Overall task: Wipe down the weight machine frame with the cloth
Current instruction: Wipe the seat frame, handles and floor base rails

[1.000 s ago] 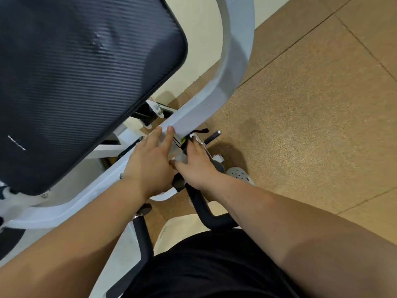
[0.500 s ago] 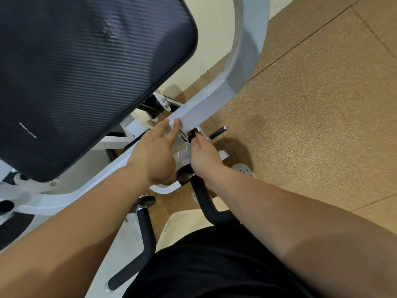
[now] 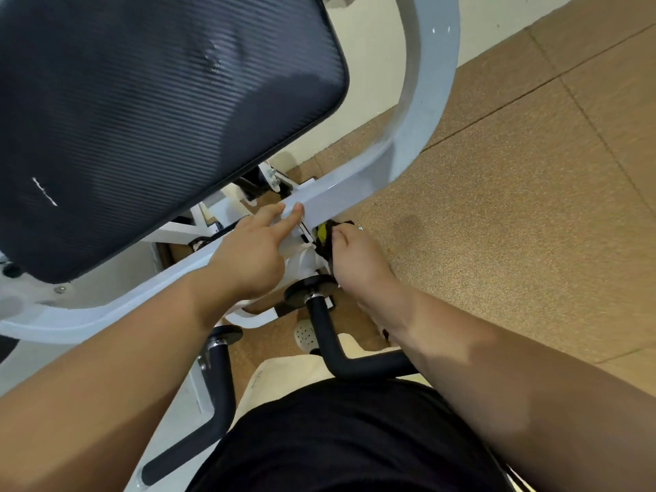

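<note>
The weight machine frame (image 3: 358,188) is a white bar that runs from lower left to the middle, then curves up at the right. My left hand (image 3: 253,252) lies on the bar with two fingers stretched along it. A white fold that looks like the cloth (image 3: 301,259) shows under and beside this hand. My right hand (image 3: 358,259) is just right of it, below the bar. Its fingertips pinch a black and yellow part (image 3: 324,233) on the bar's underside. Most of the cloth is hidden.
A large black ribbed pad (image 3: 149,111) fills the upper left, above the bar. Two black foam handles (image 3: 328,335) (image 3: 220,378) stick out below my hands. Brown floor tiles (image 3: 514,225) spread to the right, and a cream wall (image 3: 369,72) stands behind.
Both hands have crept a little up the bar. My right fingertips have closed on the black and yellow part. The view has tilted slightly.
</note>
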